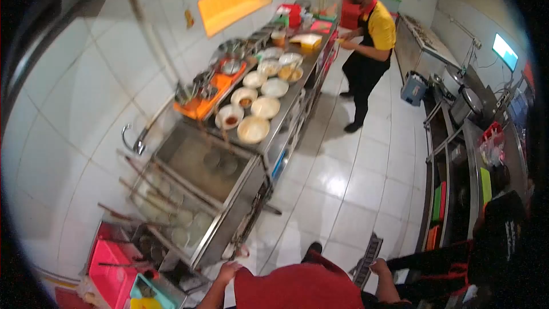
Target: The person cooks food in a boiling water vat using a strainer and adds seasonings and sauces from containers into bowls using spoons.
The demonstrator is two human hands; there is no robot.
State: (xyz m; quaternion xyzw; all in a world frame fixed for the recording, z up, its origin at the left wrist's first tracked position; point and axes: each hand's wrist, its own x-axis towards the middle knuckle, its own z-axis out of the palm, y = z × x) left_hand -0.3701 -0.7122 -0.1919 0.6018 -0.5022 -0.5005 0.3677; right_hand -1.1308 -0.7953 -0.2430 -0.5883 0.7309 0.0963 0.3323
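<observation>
My left hand (229,272) hangs low beside my red top (297,287), close to the front corner of the steel boiling station (229,209). Its fingers look loosely stretched, and I see nothing in them. On my other side, my right hand (379,266) hangs over a dark slotted strip (368,254) that looks like a floor grate. The fingers there seem loose and hold nothing I can make out. Long sticks (171,180) lie across the station's open basins, which hold cloudy liquid and round shapes.
Several pale bowls (266,107), some with sauce, stand on the steel counter beside an orange tray (200,103). A co-worker (372,40) in yellow and black stands at its far end. Pink (108,263) and teal (140,286) tubs sit lower left; shelving (452,160) lines the right.
</observation>
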